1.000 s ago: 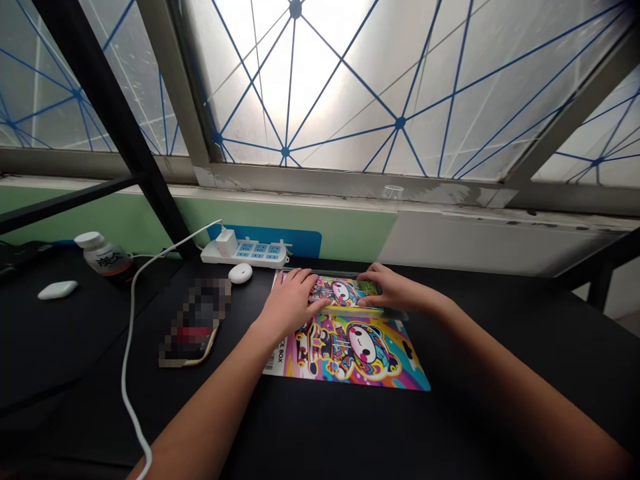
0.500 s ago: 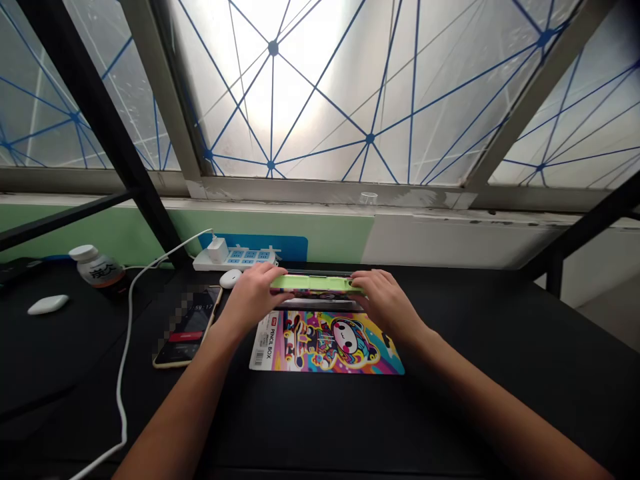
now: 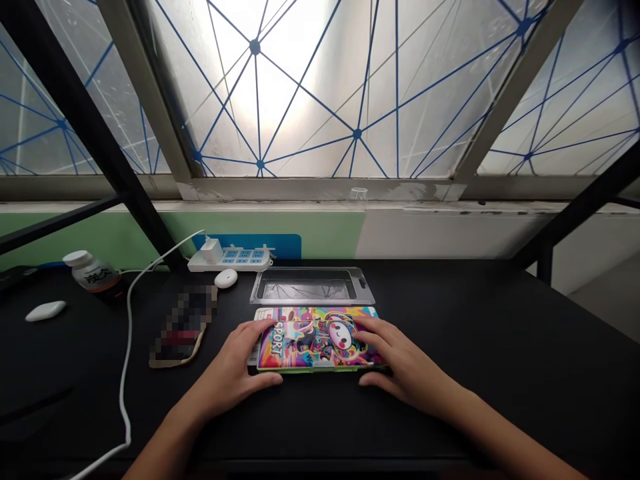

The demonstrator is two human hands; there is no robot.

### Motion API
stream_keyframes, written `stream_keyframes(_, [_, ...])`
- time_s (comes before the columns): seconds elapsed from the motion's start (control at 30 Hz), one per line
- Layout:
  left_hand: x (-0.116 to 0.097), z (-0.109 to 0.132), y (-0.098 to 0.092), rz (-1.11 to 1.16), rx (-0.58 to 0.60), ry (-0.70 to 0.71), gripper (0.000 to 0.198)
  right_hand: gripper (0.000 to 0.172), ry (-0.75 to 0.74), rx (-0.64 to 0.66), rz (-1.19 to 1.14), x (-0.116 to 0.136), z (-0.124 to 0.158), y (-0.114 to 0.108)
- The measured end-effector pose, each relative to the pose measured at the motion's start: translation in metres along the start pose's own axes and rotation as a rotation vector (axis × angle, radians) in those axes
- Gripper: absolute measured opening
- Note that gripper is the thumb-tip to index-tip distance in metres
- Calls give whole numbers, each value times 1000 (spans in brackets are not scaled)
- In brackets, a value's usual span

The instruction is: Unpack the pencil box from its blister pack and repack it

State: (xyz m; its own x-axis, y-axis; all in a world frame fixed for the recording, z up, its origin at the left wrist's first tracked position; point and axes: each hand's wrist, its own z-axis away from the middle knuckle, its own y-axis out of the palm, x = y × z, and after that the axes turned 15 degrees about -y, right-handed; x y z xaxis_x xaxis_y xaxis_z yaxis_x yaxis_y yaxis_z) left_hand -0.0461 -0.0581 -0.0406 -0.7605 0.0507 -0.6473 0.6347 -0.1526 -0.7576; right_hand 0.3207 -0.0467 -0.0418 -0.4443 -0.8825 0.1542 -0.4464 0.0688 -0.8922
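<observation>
A colourful pencil box (image 3: 305, 343) with a cartoon character and the word SPORT lies flat, its light green edge toward me. Beneath it is the printed backing card (image 3: 320, 312), whose far edge and left side show. My left hand (image 3: 245, 363) is closed around the box's left end, fingers at the far edge and thumb along the front. At the right end my right hand (image 3: 400, 357) holds it likewise, its fingertips over the printed lid. Just behind lies a clear plastic blister tray (image 3: 313, 287), touched by neither hand.
To the left are a phone (image 3: 185, 330), a round white case (image 3: 226, 279), a white bottle (image 3: 93, 270) and a white mouse-like object (image 3: 45, 311). A power strip (image 3: 230, 259) stands by the wall, and its white cable (image 3: 125, 360) runs forward across the black desk (image 3: 475, 333).
The pencil box has come toward me from over the clear tray and lies on the card, printed side up. Both hands moved with it, and the tray is now uncovered.
</observation>
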Motion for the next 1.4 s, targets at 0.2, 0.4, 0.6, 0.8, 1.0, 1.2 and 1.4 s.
stream_keyframes(0.2, [1, -2, 6, 52, -43, -59, 92, 36, 185, 23, -314, -19, -18, -30])
stream_keyframes(0.4, [1, 0, 6, -40, -37, -74, 85, 41, 494, -286, -357, -45, -34, -29])
stream_keyframes(0.6, [-2, -1, 5, 2, -103, -96, 66, 33, 201, -79, -258, -21, -3, -25])
stream_keyframes(0.8, [-11, -7, 11, 16, -172, -32, 45, 45, 288, -104, -130, -12, 10, -19])
stream_keyframes(1.0, [-14, -8, 17, -69, -160, -36, 36, 29, 375, 1, -16, -24, -21, -18])
stream_keyframes(1.2, [-6, -5, 20, 35, -118, -59, 77, 26, 161, 17, 177, 2, -67, -5])
stream_keyframes(1.4, [-5, -4, 18, 79, -74, -66, 100, 23, 131, 110, 214, 13, -98, 27])
